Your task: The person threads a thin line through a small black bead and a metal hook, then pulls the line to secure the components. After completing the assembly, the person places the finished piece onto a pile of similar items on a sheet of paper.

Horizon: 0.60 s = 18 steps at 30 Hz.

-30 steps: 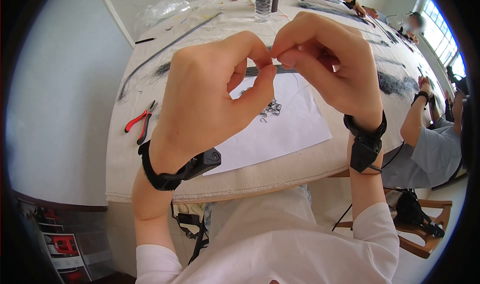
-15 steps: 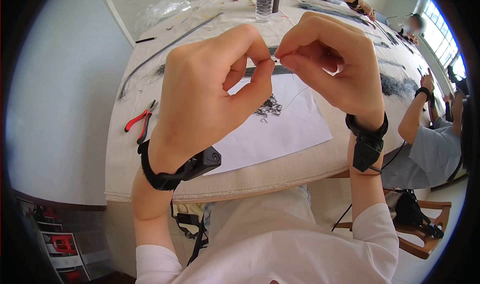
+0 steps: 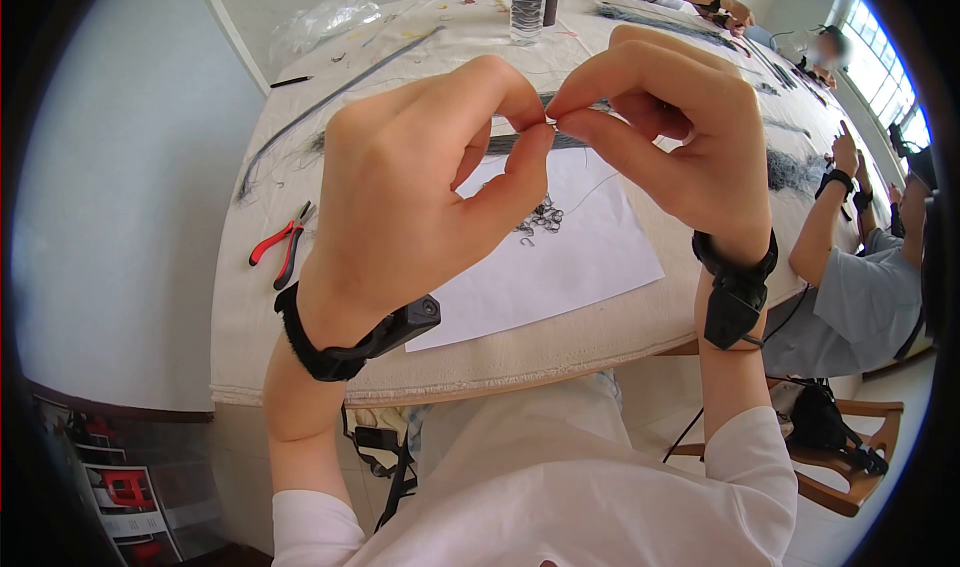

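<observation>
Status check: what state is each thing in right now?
left hand, grip pinched shut on the small piece
right hand, grip pinched shut on the same small piece
small piece, held in the air between both hands
pliers, lying on the table, untouched
hooks, loose pile on the paper
bottle, upright

tiny metal piece [image 3: 551,123], mostly hidden, pinched mid-air.

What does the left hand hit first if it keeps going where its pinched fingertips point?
The fingertips of the right hand, tip to tip with the left hand, apparently touching.
</observation>
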Motion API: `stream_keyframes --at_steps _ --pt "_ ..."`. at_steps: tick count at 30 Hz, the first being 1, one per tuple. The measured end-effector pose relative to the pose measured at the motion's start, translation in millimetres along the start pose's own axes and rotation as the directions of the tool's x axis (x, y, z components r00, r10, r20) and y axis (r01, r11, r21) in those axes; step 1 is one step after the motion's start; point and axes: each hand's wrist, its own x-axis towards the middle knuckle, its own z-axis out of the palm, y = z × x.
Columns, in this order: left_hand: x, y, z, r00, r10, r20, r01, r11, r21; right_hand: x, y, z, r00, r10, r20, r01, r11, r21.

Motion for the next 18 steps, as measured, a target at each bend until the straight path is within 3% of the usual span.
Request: stream_keyframes --at_steps 18 --pt "-0.3 0.3 1.8 0.996 0.05 -0.068 -0.049 0.998 0.025 0.9 1.4 0.5 0.999 -0.038 -0.032 0.038 0.999 -0.025"
